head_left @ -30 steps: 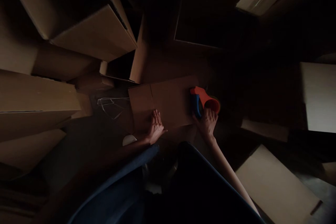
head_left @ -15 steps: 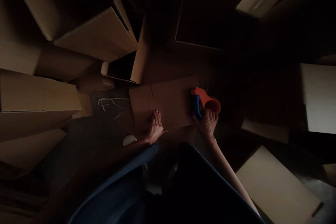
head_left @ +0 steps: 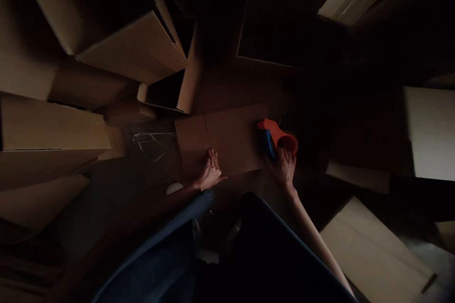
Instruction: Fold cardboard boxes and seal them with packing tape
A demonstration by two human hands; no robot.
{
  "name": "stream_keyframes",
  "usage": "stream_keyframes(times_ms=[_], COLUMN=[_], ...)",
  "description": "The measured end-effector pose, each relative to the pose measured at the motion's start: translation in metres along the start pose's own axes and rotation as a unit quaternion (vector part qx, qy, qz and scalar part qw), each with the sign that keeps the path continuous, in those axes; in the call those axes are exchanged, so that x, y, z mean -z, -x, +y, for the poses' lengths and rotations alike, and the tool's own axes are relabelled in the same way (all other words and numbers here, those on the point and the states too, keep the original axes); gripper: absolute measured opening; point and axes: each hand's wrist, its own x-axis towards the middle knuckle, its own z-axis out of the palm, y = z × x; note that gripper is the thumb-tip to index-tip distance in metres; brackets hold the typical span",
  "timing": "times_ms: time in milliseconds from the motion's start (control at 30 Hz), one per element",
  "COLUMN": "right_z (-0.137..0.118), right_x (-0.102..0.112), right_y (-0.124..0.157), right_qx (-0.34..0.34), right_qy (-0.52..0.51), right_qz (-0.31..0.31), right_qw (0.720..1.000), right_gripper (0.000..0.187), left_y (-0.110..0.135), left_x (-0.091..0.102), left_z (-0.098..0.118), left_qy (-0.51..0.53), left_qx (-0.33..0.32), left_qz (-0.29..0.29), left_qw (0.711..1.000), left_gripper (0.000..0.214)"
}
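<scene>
On a dark surface below the head camera, a flattened cardboard sheet [head_left: 227,139] lies with a crease running across it near its left end. The left hand [head_left: 210,171] rests open on the sheet's lower edge, palm down and fingers spread, gripping nothing. The right hand [head_left: 283,168] is closed around a packing tape dispenser [head_left: 275,139], its fingers curled up onto the orange-red body, and a blue part shows beside them. The dispenser sits at the sheet's right edge, touching it.

A dark blue sleeve [head_left: 188,203] covers part of the left forearm, while the right forearm [head_left: 313,241] is bare. A small white round object [head_left: 174,188] lies just beside the left wrist – too dim to tell what it is. Thin white lines [head_left: 154,146] cross the dark surface left of the sheet.

Cardboard boxes [head_left: 128,52] crowd the upper left, with more cardboard boxes [head_left: 53,128] stacked below them along the left side. A pale cardboard panel [head_left: 373,251] lies at the lower right, another pale panel [head_left: 432,132] stands out at the right, and a dark box [head_left: 270,31] sits above the sheet, mostly lost in shadow.
</scene>
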Motion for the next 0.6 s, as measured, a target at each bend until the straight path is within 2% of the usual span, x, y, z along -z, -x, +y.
stream_keyframes(times_ms=[100,233,367,533,600], right_z=[0.002,-0.002,-0.011,-0.011,-0.002], right_x=[0.011,0.03,0.054,0.108,0.137], right_y=[-0.003,-0.004,0.0,-0.002,-0.006], right_qx=[-0.009,-0.034,-0.072,-0.067,-0.06], right_qy=[-0.054,-0.129,-0.135,-0.072,-0.02], right_qz=[0.011,0.007,0.043,0.113,0.179], right_qw=[0.998,0.991,0.987,0.989,0.982], right_gripper=[0.035,0.041,0.046,0.041,0.042], left_y=[0.0,0.003,0.005,0.006,0.008], left_x=[0.002,0.005,0.005,0.014,0.027], left_z=[-0.002,-0.005,-0.008,-0.011,-0.013], left_qy=[-0.005,-0.001,0.017,-0.025,-0.041], left_qx=[-0.019,-0.04,-0.048,-0.042,-0.053], left_qz=[0.013,0.025,0.029,0.023,0.025], left_qw=[1.0,0.999,0.998,0.999,0.997], left_gripper=[0.092,0.079,0.079,0.098,0.098])
